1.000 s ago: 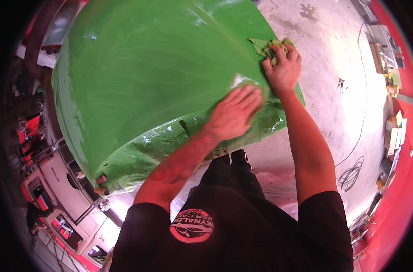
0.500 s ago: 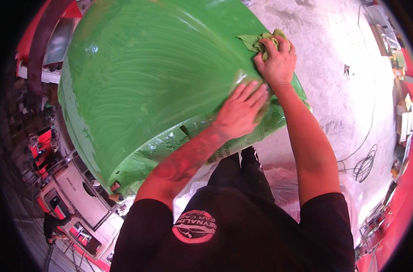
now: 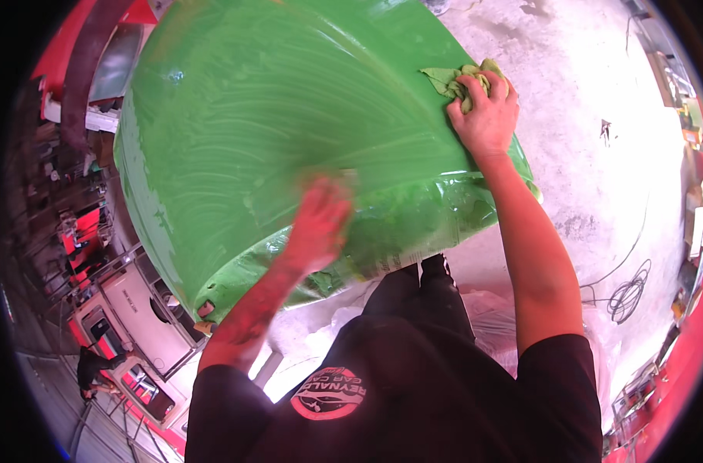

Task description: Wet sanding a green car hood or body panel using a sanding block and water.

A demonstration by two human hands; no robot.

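Observation:
A large curved green panel (image 3: pixel 235 116), shaped like a car hood, fills the view in front of me, with pale swirling streaks across its surface. My left hand (image 3: pixel 320 220) is over the panel's lower middle, close to the near edge, and its fingers are smeared by motion. A small pale patch shows beside its fingertips; I cannot make out what it is. On the panel's right edge, my right hand (image 3: pixel 486 119) is closed around a crumpled yellow-green cloth (image 3: pixel 442 81), one corner of which sticks out to the left.
Printed sheeting (image 3: pixel 401 258) hangs under the panel's near edge. Clear plastic (image 3: pixel 490 312) lies by my legs. To the right, a coiled cable (image 3: pixel 629 297) lies on the pale concrete floor (image 3: pixel 575 100). At lower left, another person (image 3: pixel 96 370) is near a white vehicle part (image 3: pixel 139 316).
My left hand has swept left across the panel, away from my right hand. The right hand keeps its hold on the cloth at the edge. The whole view has shifted slightly.

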